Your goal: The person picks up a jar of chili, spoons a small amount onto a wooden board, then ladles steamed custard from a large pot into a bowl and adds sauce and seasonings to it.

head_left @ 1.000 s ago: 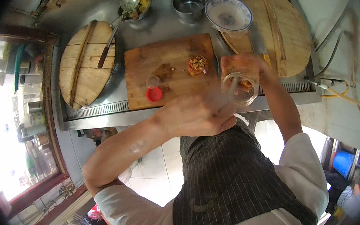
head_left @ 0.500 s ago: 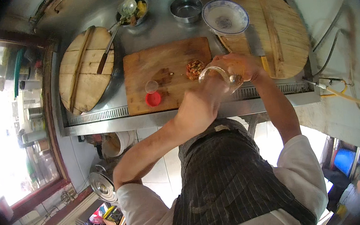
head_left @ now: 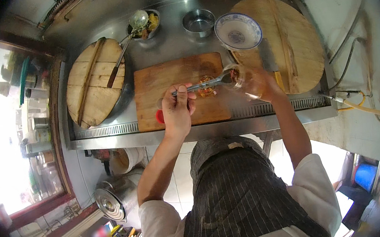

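Note:
My left hand (head_left: pixel 179 110) is closed around the handle of a metal spoon (head_left: pixel 196 87), which reaches rightward to the mouth of a clear jar (head_left: pixel 241 79). My right hand (head_left: pixel 265 85) grips this jar, which is tilted with its mouth toward the left. Some reddish food shows at the spoon's tip by the jar mouth. Below the spoon, a small mound of chopped red and green food (head_left: pixel 207 91) sits on the wooden cutting board (head_left: pixel 162 77); I cannot tell whether a clear dish holds it. A red lid (head_left: pixel 160 116) lies beside my left hand, partly hidden by it.
Round wooden lids lie at left (head_left: pixel 97 84) and right (head_left: pixel 302 35). On the right one rest a cleaver (head_left: pixel 267 56) and a blue-rimmed bowl (head_left: pixel 238 31). Behind the board stand a metal bowl (head_left: pixel 198 22) and a food bowl (head_left: pixel 154 26) with a ladle (head_left: pixel 138 19).
My left hand has moved left from close by the jar, and the spoon now shows across the food mound. The jar has turned in my right hand, its mouth now toward the left.

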`<act>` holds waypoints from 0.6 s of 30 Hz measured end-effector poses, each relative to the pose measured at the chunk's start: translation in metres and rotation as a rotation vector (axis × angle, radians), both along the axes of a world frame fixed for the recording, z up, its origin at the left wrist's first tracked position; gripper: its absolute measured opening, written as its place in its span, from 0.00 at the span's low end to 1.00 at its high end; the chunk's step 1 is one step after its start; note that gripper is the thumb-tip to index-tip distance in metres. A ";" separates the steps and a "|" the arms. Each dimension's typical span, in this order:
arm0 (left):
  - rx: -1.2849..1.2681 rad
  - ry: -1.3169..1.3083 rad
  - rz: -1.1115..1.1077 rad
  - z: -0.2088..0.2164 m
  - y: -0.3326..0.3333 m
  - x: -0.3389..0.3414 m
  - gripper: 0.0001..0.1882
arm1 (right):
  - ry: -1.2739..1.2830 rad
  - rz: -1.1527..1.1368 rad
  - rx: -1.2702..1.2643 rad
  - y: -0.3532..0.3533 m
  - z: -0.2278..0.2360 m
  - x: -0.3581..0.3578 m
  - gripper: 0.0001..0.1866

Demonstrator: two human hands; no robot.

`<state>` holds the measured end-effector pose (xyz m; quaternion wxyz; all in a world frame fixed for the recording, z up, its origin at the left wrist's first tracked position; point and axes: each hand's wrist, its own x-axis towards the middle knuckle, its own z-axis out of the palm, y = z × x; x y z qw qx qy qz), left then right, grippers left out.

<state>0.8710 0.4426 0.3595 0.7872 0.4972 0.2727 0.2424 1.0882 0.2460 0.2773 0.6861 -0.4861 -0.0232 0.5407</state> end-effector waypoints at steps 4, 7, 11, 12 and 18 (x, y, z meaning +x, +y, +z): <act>0.146 0.063 0.109 -0.007 0.005 -0.011 0.12 | 0.115 -0.076 0.297 -0.045 -0.053 0.011 0.34; 0.771 0.221 0.095 -0.030 0.001 -0.020 0.09 | 0.166 -0.203 0.430 -0.062 -0.063 0.006 0.33; 1.713 0.130 -0.160 -0.095 0.002 -0.025 0.14 | 0.228 -0.239 0.501 -0.065 -0.064 -0.002 0.33; 1.719 0.130 -0.161 -0.099 0.000 -0.026 0.16 | 0.224 -0.242 0.522 -0.063 -0.062 -0.006 0.33; 1.781 0.115 -0.138 -0.087 -0.012 -0.030 0.19 | 0.311 -0.293 0.493 -0.057 -0.072 -0.009 0.32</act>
